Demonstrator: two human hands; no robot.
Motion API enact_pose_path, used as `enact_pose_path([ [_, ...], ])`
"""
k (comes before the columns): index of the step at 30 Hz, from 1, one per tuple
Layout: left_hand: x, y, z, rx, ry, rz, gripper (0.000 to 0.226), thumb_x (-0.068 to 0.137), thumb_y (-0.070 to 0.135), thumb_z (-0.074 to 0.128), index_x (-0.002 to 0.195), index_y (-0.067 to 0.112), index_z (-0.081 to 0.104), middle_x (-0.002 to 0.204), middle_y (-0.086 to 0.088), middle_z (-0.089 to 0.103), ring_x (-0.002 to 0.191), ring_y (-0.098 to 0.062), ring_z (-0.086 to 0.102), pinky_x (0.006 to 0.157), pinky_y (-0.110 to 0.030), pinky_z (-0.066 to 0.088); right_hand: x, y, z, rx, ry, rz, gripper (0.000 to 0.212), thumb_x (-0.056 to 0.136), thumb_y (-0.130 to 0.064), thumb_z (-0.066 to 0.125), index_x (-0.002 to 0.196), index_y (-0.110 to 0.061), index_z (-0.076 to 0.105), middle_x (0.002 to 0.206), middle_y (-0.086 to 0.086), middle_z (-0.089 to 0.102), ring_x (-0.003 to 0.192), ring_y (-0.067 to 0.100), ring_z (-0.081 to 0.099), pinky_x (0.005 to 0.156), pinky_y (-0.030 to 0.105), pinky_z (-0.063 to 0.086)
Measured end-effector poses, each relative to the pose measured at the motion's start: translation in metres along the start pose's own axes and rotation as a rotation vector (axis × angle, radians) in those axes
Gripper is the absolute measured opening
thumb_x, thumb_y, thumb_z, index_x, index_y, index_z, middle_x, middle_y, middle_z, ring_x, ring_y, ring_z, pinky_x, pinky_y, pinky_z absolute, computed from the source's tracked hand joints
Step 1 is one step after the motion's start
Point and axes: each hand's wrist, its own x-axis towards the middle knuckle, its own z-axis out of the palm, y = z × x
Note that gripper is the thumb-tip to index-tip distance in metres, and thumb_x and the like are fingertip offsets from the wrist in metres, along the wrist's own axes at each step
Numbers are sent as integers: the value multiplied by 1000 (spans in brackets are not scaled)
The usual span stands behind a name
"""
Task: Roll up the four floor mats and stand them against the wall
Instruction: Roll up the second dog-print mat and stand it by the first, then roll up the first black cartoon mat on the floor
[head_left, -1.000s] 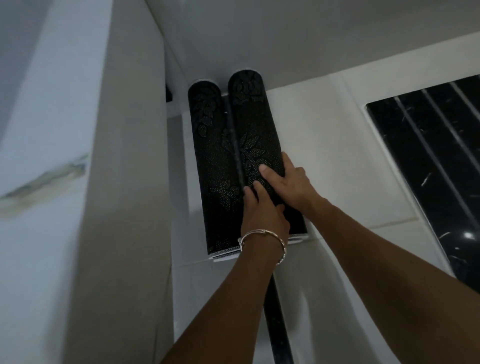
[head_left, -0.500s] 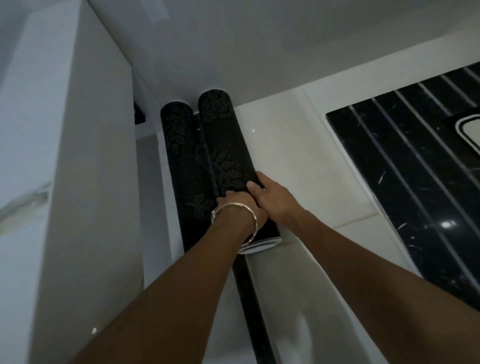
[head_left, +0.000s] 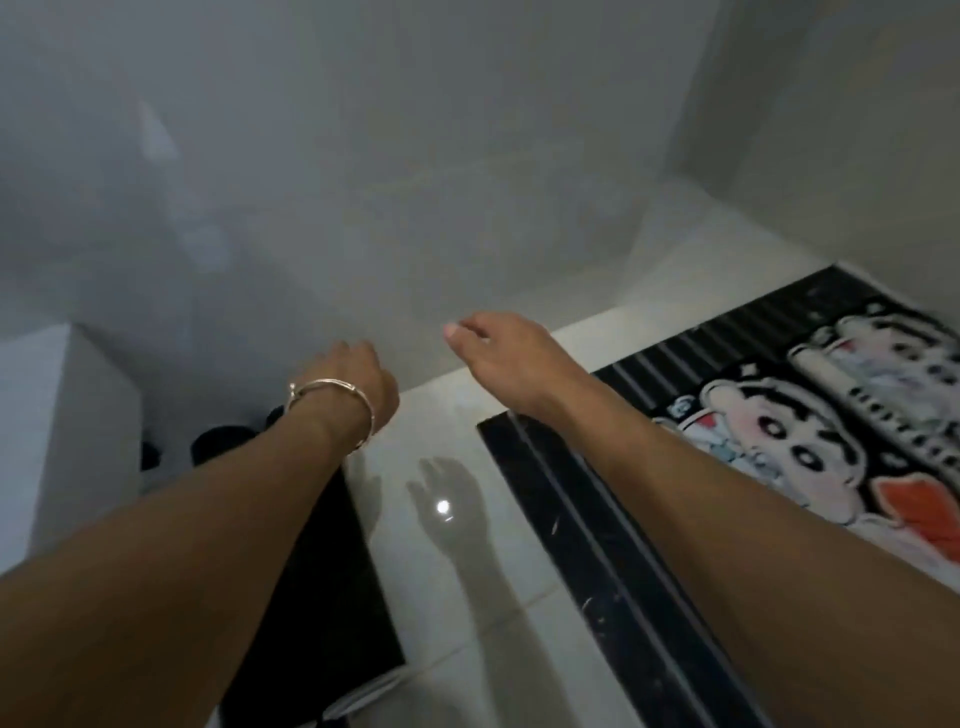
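Note:
Two rolled black mats stand in the corner at the lower left, mostly hidden behind my left forearm; their dark tops show beside the white pillar. My left hand, with a metal bangle on the wrist, hangs in the air above them and holds nothing. My right hand hovers to the right, fingers relaxed, also holding nothing. A flat black striped mat with a cartoon print lies unrolled on the floor at the right, under my right forearm.
A white pillar juts out at the left, next to the rolled mats. The grey wall runs across the back. Glossy white floor tiles with my hands' shadows lie between the rolls and the flat mat.
Both hands have let go of the right rolled mat and lifted away. My view has swung to the right, bringing the cartoon mat into sight.

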Motion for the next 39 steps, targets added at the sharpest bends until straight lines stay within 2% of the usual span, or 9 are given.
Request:
enact_pose_path([
  [5,-24,97,-95,-157,-9,93,42,98,32,35,124,3,49,128,-25,50,118,-41,48,98,-43,39,-49,-37,-143,-58,68,69,41,100,-40,36,114,-13,62,120,6,63,112,23,56,87,30,39],
  [8,-65,153,-156,-57,-52,301,42,97,35,35,126,7,46,127,-21,51,115,-39,51,95,-44,42,-110,-32,-200,-30,49,287,39,101,-42,33,109,-16,62,114,8,61,110,22,54,84,27,34],
  [11,-114,177,-225,32,-73,460,43,97,35,37,132,11,40,127,-17,50,115,-38,51,92,-44,43,-170,-54,-247,23,5,481,47,101,-44,30,122,-13,58,126,7,58,116,23,51,88,31,33],
  [14,-145,176,-296,97,-122,570,44,97,36,36,134,12,40,130,-15,49,117,-37,51,96,-45,44,-208,-104,-290,27,-16,524,46,100,-46,30,117,-15,59,121,6,60,111,21,54,90,34,38],
  [18,-176,163,-407,117,-225,660,49,97,38,37,141,17,37,138,-12,45,126,-33,45,104,-43,39,-239,-186,-360,-21,-76,520,46,100,-46,32,124,-15,57,130,7,57,120,24,51,98,36,38],
  [22,-196,154,-566,59,-169,743,48,98,38,40,143,21,38,145,-7,44,133,-28,40,112,-34,30,-265,-286,-471,-159,-54,532,50,99,-49,31,134,-17,49,137,7,52,126,24,48,103,38,36],
  [26,-237,123,-686,24,-147,812,45,98,34,43,141,20,42,142,-5,48,132,-25,43,110,-27,30,-308,-371,-543,-334,-48,568,52,99,-52,30,130,-16,52,136,10,53,123,26,49,101,37,38],
  [33,-281,107,-803,57,23,869,46,98,40,40,141,23,42,140,-5,50,132,-25,42,109,-30,32,-337,-491,-628,-434,136,499,54,99,-50,30,132,-12,51,135,12,53,123,28,50,103,41,40],
  [39,-310,119,-849,63,122,913,46,98,41,40,140,22,43,138,-5,52,130,-26,45,105,-30,34,-361,-516,-655,-496,194,480,52,99,-49,33,128,-12,53,132,15,55,121,30,51,100,41,42],
])
